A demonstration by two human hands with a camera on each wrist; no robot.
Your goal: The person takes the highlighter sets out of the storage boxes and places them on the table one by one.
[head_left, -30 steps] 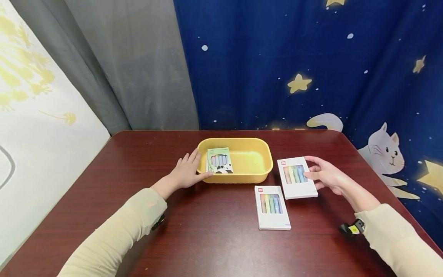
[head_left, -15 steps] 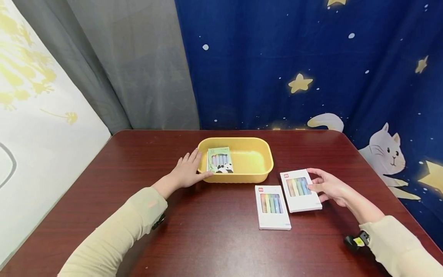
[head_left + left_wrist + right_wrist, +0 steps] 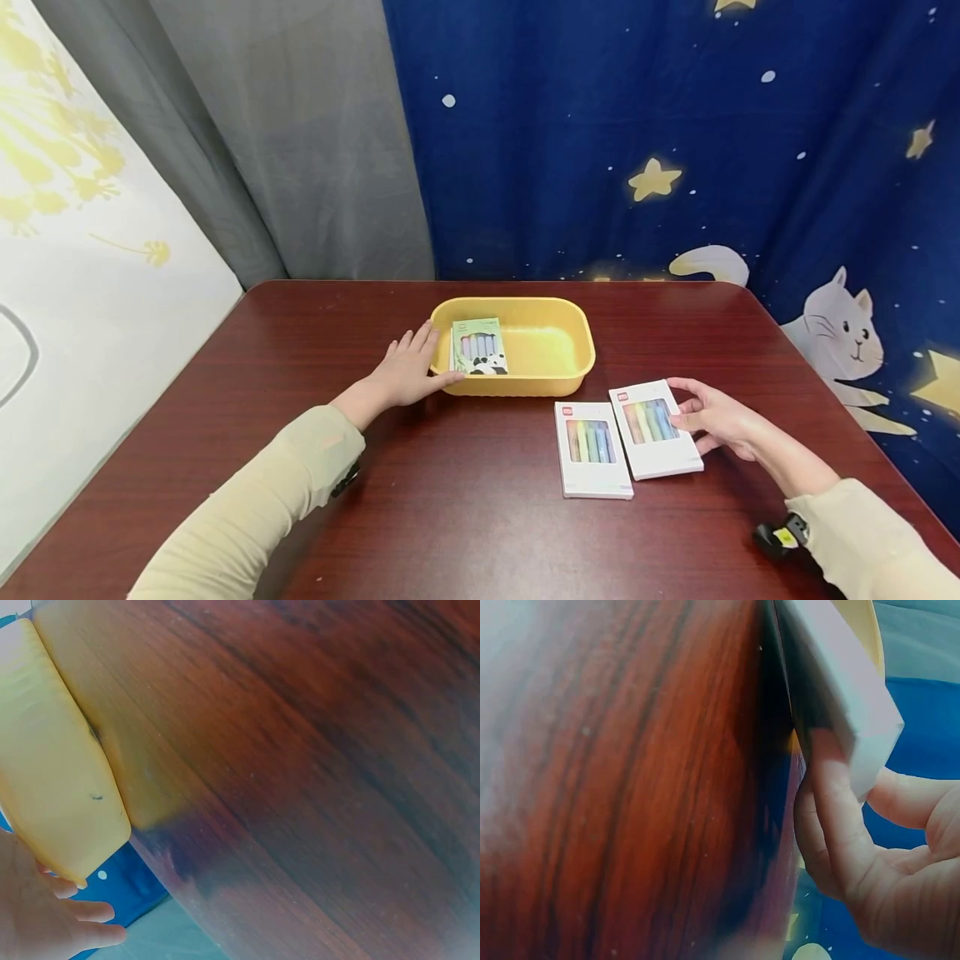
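Note:
My right hand pinches the right edge of a white box of crayons, thumb on top and fingers underneath. In the right wrist view this box slants close over the table, with fingers under its edge. Just left of it a matching crayon box lies flat, window up with coloured sticks showing. My left hand rests with straight fingers on the left end of a yellow plastic bin; the left wrist view shows the hand at the bin's corner. A green panda-print box leans inside the bin's left part.
The dark red wooden table has its far edge just behind the bin. A blue starry curtain and a grey curtain hang beyond, and a white patterned surface runs along the left.
My right hand has brought its crayon box down and toward the near side, so it now sits beside the other white box. The left hand and bin have stayed in place.

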